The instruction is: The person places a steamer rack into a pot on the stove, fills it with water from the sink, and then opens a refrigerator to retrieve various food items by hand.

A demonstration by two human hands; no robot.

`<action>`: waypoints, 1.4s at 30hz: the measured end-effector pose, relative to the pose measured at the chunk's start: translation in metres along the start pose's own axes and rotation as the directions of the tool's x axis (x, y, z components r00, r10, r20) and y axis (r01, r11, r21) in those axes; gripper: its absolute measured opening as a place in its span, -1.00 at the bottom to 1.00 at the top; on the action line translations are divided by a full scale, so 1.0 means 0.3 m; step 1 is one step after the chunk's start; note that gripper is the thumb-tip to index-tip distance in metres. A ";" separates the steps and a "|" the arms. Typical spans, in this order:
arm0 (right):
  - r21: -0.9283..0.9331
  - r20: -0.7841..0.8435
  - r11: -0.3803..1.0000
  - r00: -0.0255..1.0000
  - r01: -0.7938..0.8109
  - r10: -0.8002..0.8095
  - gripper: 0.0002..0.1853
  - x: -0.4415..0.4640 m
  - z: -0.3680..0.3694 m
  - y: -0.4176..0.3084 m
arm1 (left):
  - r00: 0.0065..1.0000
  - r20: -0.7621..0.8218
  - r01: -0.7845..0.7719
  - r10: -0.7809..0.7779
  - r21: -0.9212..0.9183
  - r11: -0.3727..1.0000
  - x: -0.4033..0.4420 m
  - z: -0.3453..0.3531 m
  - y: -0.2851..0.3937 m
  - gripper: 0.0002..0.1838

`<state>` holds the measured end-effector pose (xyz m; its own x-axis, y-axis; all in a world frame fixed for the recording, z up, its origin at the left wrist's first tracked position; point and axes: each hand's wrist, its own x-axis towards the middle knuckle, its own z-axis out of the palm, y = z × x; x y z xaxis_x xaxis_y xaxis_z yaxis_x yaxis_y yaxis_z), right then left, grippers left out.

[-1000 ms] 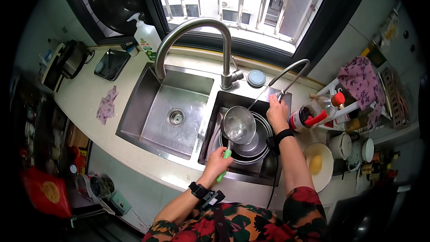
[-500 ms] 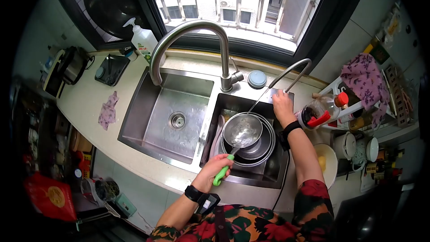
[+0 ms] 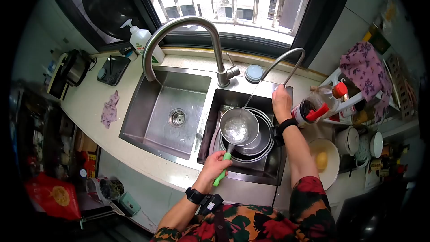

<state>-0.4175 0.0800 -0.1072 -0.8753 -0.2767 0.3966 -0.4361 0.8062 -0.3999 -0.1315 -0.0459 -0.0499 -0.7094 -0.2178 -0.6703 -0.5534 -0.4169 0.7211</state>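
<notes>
My left hand [image 3: 215, 166] is closed around the green handle of a round metal ladle [image 3: 239, 127]. The ladle's bowl is over the right sink basin, with water in it. A thin stream runs down into it from the slim curved faucet [image 3: 282, 54]. My right hand [image 3: 282, 101] is at the foot of that faucet, fingers closed about its base; the exact part gripped is hidden. Under the ladle, nested metal bowls [image 3: 264, 150] sit in the right basin [image 3: 266, 177], partly covered by it.
A large faucet [image 3: 183, 21] arches over the left basin [image 3: 154, 123]. A round blue-lidded container [image 3: 254, 73] stands behind the right basin. On the right are a red-capped jar [image 3: 309, 110] and a bowl with something yellow [image 3: 329, 172]. A pump bottle [image 3: 141, 40] stands back left.
The ladle has shifted slightly left and up over the nested bowls, still under the stream. My right hand stays at the slim faucet's base. The whole view has tilted a little.
</notes>
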 end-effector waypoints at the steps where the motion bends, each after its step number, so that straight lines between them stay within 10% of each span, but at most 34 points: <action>1: 0.005 -0.004 1.000 1.000 -0.004 0.004 -0.88 -0.007 -0.004 -0.016 | 1.000 -0.002 -0.003 0.003 0.007 1.000 -0.011 0.002 -0.002 -0.48; 3: 0.190 -0.042 0.935 0.949 -0.299 0.312 -0.86 -0.022 -0.010 -0.040 | 1.000 -0.003 -0.016 0.016 0.020 1.000 -0.043 0.004 -0.006 -0.49; 11: 0.745 -0.008 0.623 0.930 -0.239 0.367 -0.63 -0.334 -0.081 -0.023 | 0.987 0.134 -0.106 0.091 0.109 0.988 -0.194 0.000 -0.017 -0.52; 26: 0.399 -0.192 0.773 0.779 -0.494 0.597 -0.85 -1.418 -1.024 -0.233 | 0.635 0.753 -0.257 -0.171 0.415 0.873 -0.650 0.391 -0.016 -0.48; 42: 0.456 -0.135 0.385 0.366 -0.802 0.921 -0.70 -2.477 -1.519 -0.101 | 0.070 0.892 -0.619 -0.447 0.391 0.682 -1.491 1.353 -0.543 -0.54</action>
<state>0.3414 0.4996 -0.0132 -0.6934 0.7118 -0.1118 0.4388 0.2941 -0.8491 0.0988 0.4777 0.2035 -0.1918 0.9580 -0.2133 -0.1089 0.1952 0.9747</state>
